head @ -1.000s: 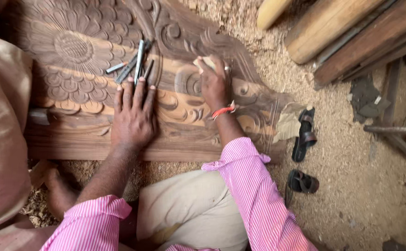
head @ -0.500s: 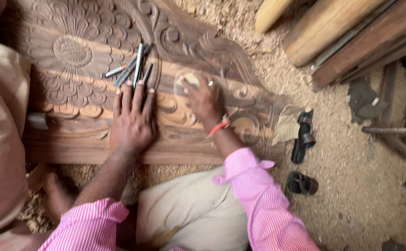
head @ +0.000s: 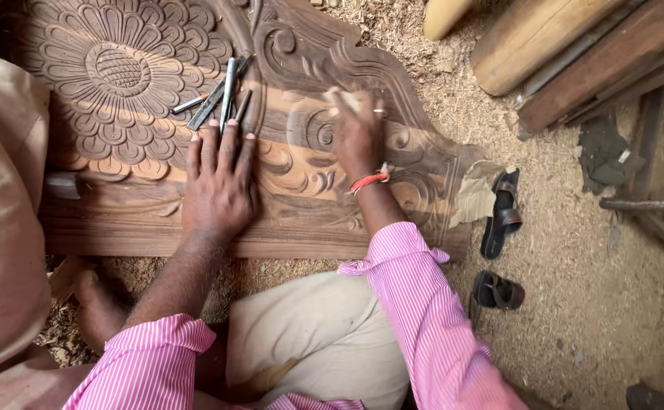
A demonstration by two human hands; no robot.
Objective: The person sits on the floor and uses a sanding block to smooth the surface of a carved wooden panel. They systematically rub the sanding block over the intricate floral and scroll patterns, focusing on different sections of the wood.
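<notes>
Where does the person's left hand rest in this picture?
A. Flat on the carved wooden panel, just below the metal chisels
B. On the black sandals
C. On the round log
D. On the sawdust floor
A: the left hand lies flat, fingers spread, on the carved wooden panel, just below the chisels.

Pink shirt with thin white stripes, both sleeves rolled up the forearms. Beige trousers below the sleeves. Red-orange thread band on the wrist of the right hand (head: pixel 356 137), ring on one finger. Bare foot.
</notes>
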